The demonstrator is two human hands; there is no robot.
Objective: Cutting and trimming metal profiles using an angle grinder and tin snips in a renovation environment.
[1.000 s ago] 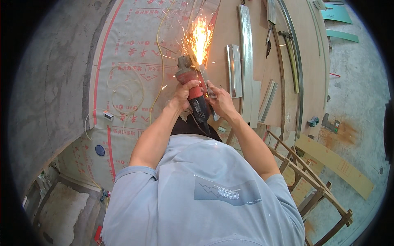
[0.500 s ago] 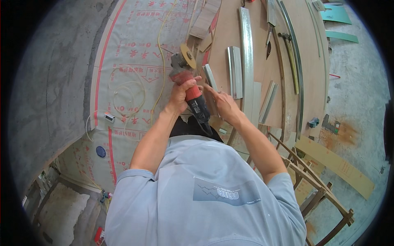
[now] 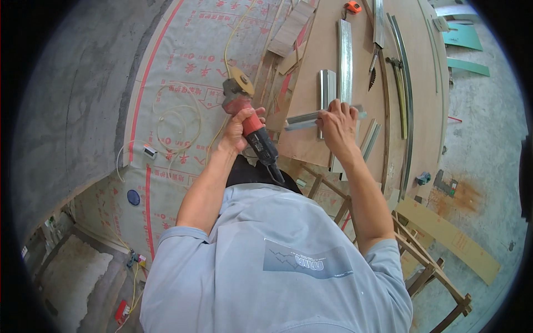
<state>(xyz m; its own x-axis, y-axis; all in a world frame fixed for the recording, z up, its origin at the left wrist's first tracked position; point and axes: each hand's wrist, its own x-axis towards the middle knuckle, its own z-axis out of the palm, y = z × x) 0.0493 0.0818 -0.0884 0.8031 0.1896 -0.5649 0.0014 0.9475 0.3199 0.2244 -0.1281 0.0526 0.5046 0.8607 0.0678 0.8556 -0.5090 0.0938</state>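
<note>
My left hand (image 3: 235, 134) is wrapped around the red and black body of an angle grinder (image 3: 263, 146). Its yellowish disc (image 3: 242, 81) points away from me, and its tail end hangs near my waist. Over the plywood board (image 3: 305, 145), my right hand (image 3: 340, 129) grips a short metal channel piece (image 3: 302, 120) from above, with the fingers bent over it. This piece lies crosswise, blurred at its right end. Beneath or just beyond that hand are another short metal channel (image 3: 326, 82) and a long metal channel (image 3: 345, 58).
Farther right on the board lie a hand saw (image 3: 372, 79), a hammer (image 3: 401, 100) and a long dark metal strip (image 3: 408, 111). An orange tape measure (image 3: 352, 7) sits at the far edge. A wooden frame (image 3: 427, 266) stands at lower right; a thin cable (image 3: 226, 50) runs along the floor covering.
My right hand has moved right, carrying the short metal channel piece from the board's left edge and turning it crosswise. The grinder in my left hand has shifted slightly left.
</note>
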